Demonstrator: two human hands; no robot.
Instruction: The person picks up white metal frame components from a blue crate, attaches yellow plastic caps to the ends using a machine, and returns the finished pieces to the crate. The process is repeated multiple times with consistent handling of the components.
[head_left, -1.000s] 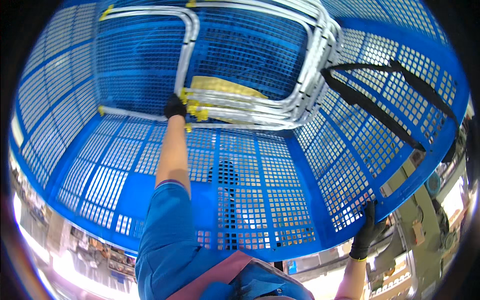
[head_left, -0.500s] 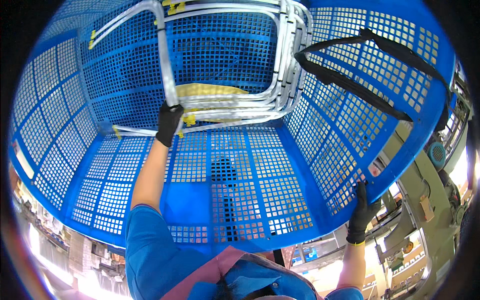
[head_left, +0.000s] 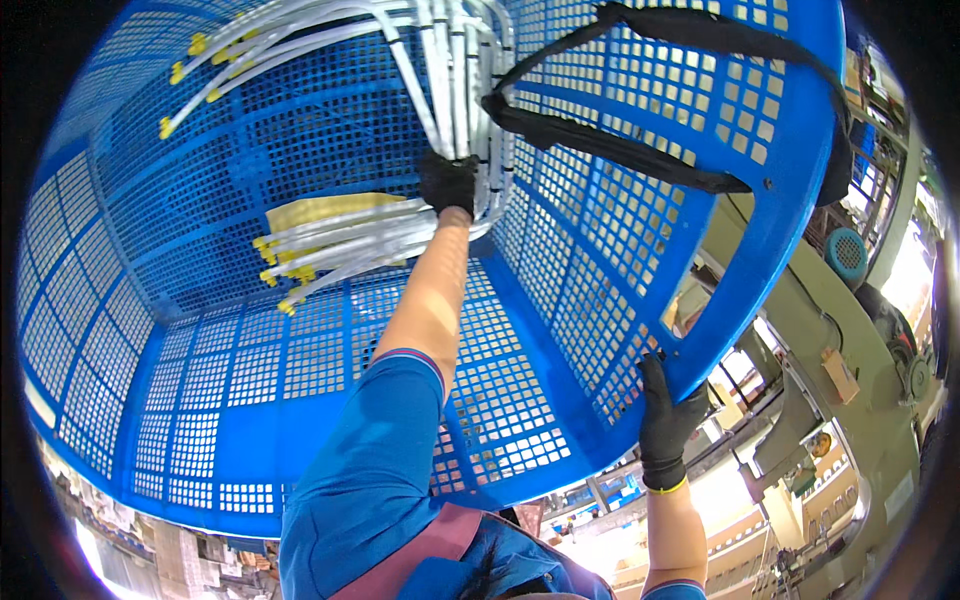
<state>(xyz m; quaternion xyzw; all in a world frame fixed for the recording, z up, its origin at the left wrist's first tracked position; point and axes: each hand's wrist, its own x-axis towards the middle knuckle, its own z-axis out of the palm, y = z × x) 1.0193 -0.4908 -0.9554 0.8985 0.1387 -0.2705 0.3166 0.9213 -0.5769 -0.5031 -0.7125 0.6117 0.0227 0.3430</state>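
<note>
My left hand (head_left: pixel 448 185), in a black glove, reaches deep into a big blue mesh basket (head_left: pixel 240 450). Its fingers are closed around several bent white tubes (head_left: pixel 455 75). These tubes carry black bands and yellow end pieces (head_left: pixel 285 262), and they lie bunched against the basket's right side. At the basket's right front rim, my right hand (head_left: pixel 668 425), gloved too, grips the edge with a finger over it. Part of the left fingers is hidden by the tubes and the dark glove.
A yellowish sheet (head_left: pixel 330 212) lies under the tubes. A black strap (head_left: pixel 640 160) loops along the basket's right wall and over its rim. Right of the basket stands a grey-green machine (head_left: pixel 840 330) with a round teal motor cover (head_left: pixel 846 254).
My left hand has moved right along the tubes to their bunched side. A tube that stood apart on the left has joined the bundle. The basket sits farther left in view.
</note>
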